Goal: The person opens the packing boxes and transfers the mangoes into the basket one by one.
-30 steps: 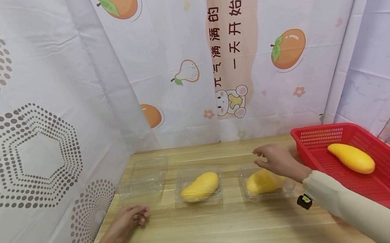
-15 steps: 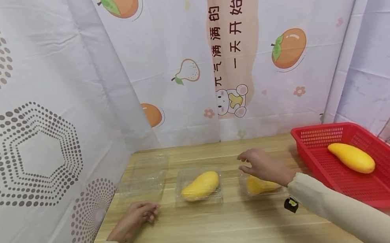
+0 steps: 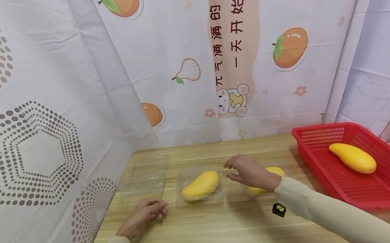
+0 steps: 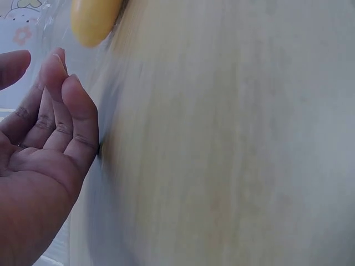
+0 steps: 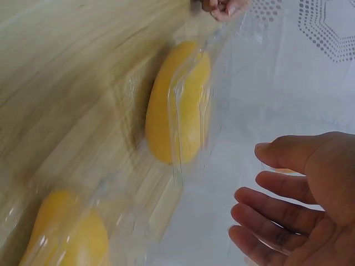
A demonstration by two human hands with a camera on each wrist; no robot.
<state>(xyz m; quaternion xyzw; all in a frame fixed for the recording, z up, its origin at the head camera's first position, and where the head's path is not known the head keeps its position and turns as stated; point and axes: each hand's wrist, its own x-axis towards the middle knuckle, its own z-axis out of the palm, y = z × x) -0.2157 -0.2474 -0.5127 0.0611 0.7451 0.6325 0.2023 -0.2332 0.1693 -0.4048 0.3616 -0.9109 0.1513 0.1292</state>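
Observation:
A yellow mango (image 3: pixel 201 185) lies in a clear plastic box (image 3: pixel 181 198) near the middle of the table. To its right, a second mango (image 3: pixel 276 171) sits in another clear box, partly hidden by my right hand (image 3: pixel 249 172). That hand hovers between the two boxes, fingers loosely bent and holding nothing; the right wrist view shows its palm facing the boxed mango (image 5: pixel 180 105). My left hand (image 3: pixel 145 216) is low over the table, left of the middle box. In the left wrist view its fingers (image 4: pixel 80 105) are relaxed, with nothing in them.
More clear plastic containers (image 3: pixel 142 182) stand at the table's back left. A red basket (image 3: pixel 326 187) on the right holds one mango (image 3: pixel 353 158). Printed curtains (image 3: pixel 182 134) hang behind and on both sides of the wooden table (image 3: pixel 214 234).
My right hand has moved left, from above the right-hand box toward the middle box. My left hand has shifted right and slightly away from me. The mangoes and boxes stay in place.

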